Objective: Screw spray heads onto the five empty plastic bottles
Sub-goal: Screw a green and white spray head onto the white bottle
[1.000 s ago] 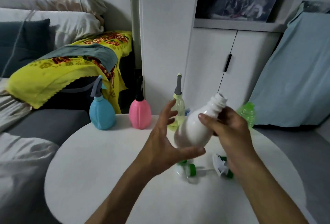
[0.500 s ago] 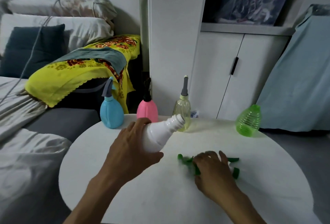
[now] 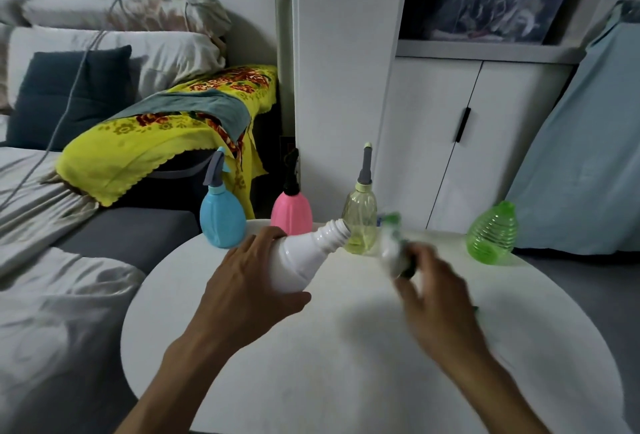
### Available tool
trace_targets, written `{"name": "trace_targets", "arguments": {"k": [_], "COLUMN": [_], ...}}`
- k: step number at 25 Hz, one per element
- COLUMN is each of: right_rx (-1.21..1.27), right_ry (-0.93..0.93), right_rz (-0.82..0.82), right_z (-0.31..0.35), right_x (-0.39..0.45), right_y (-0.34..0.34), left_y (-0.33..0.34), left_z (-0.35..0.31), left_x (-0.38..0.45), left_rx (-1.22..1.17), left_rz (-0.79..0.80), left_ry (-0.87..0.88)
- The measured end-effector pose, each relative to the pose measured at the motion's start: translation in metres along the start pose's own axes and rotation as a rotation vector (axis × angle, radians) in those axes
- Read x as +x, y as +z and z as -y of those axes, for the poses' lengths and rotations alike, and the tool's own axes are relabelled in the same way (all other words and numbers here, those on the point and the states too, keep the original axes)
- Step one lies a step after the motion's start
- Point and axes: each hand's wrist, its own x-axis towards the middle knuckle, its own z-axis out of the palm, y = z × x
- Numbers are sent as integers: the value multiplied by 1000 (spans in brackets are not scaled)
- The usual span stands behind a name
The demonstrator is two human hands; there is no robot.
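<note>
My left hand (image 3: pixel 249 281) grips a white plastic bottle (image 3: pixel 304 257), tilted with its open threaded neck pointing up and right. My right hand (image 3: pixel 433 291) holds a blurred white and green spray head (image 3: pixel 393 246) just to the right of that neck, apart from it. At the back of the round white table (image 3: pixel 311 364) stand a blue bottle (image 3: pixel 221 219), a pink bottle (image 3: pixel 291 212) and a pale yellow bottle (image 3: pixel 360 222), each with a spray head on. A green ribbed bottle (image 3: pixel 493 234) with no head stands at the back right.
A bit of green (image 3: pixel 476 310) shows on the table behind my right wrist. A grey sofa with a yellow cloth and pillows lies to the left. A white cabinet and a blue-covered object stand behind the table.
My right hand has lifted a spray head off the table and raised it toward the white bottle's neck. My left hand keeps the bottle tilted, slightly higher.
</note>
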Motion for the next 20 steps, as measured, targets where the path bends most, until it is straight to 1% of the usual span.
{"name": "trace_targets", "arguments": {"k": [1,3,5,6,8,11,14,16,18,20], "right_rx": [273,839,1180,1282,1371,1370,1384,1401,1419,1386], "right_ry": [99,229,326,369,410,380,343,359,399,451], "right_rz": [-90,-208,-216,-199,-179,-185,-217,-222,-190,-117], "right_z": [5,9,5,2,-1,-2,-8,-10,-5,6], "right_x": [8,22,28,28,28,29,30,29,26,18], "right_y": [-17,-51,-70,-74,-74,-75,-80,-80,-73,-57], "left_y": [1,4,7,9,11,15,17,18,19,20], "left_z": [0,-4,-8,-8,-9,-12,-13,-14,-18,-23], "left_x": [0,-1,-2,-3,-2,0,-1,-2,-2,-4], "left_rx": [-2,3,15,17,8,-20,5,17,27,37], "left_rz": [-7,-13,-18,-13,7,22,30,49,62,69], "left_ry": [6,45,94,108,113,98,117,131,140,170]}}
